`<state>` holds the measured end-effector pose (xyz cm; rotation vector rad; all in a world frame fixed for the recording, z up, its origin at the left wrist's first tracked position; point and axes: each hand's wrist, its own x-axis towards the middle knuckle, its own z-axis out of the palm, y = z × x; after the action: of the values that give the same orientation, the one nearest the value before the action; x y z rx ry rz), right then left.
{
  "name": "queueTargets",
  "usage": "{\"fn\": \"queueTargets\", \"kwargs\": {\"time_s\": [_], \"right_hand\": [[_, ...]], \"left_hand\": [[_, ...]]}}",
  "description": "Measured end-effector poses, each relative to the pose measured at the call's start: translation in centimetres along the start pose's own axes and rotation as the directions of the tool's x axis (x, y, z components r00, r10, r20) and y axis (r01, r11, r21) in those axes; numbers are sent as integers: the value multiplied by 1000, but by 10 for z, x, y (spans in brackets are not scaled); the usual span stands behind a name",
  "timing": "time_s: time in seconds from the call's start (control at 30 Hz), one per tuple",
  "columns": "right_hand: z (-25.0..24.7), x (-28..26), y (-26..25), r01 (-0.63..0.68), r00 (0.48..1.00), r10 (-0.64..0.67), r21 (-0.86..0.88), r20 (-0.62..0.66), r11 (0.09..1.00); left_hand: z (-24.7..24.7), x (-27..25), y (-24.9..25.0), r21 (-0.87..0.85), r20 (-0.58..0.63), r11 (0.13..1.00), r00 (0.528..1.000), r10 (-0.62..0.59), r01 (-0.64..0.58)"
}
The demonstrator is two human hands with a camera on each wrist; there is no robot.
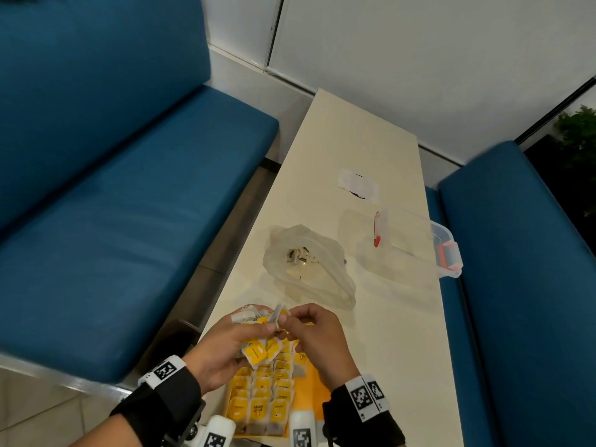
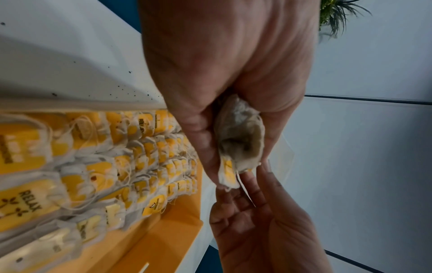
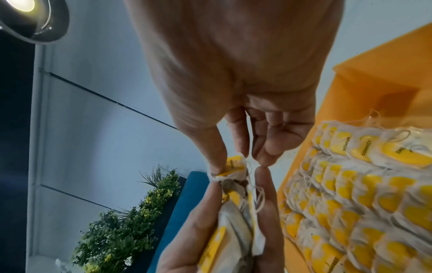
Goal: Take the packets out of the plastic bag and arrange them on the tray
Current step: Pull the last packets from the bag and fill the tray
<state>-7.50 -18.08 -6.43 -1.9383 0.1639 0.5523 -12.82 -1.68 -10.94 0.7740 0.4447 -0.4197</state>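
Note:
My left hand (image 1: pixel 250 333) grips a bunch of tea packets (image 1: pixel 258 348) with yellow tags, held above the yellow tray (image 1: pixel 314 382). My right hand (image 1: pixel 288 321) pinches the top edge of one packet (image 1: pixel 278 315) from that bunch. In the right wrist view, thumb and forefinger of the right hand (image 3: pixel 230 162) close on this packet (image 3: pixel 233 160). The left hand (image 2: pixel 238 157) holds a crumpled packet (image 2: pixel 240 140) in the left wrist view. Rows of packets (image 1: pixel 261 391) fill the tray's left part. The clear plastic bag (image 1: pixel 309 269) lies open on the table beyond, with a few small bits inside.
A clear plastic box (image 1: pixel 419 243) with red clips stands at the table's right edge, a white paper (image 1: pixel 358 185) farther back. Blue benches (image 1: pixel 113 204) flank the narrow white table (image 1: pixel 387 350). The tray's right side shows bare yellow floor.

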Motion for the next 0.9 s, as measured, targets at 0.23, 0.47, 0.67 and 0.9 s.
{"fn": "queueTargets", "kwargs": {"time_s": [0.23, 0.47, 0.67, 0.9], "right_hand": [[4, -1, -4, -94, 993, 73, 231, 97, 968], [4, 0, -7, -71, 995, 43, 316, 94, 946], [-7, -2, -21, 109, 994, -112, 166, 10, 980], [-36, -12, -46, 352, 936, -319, -333, 151, 875]], "left_hand": [[-4, 1, 3, -26, 24, 997, 997, 75, -74], [-6, -2, 7, -80, 17, 992, 995, 102, -100], [-5, -4, 9, -102, 6, 992, 997, 75, -74], [-11, -2, 9, -21, -57, 997, 996, 71, -72]]}}
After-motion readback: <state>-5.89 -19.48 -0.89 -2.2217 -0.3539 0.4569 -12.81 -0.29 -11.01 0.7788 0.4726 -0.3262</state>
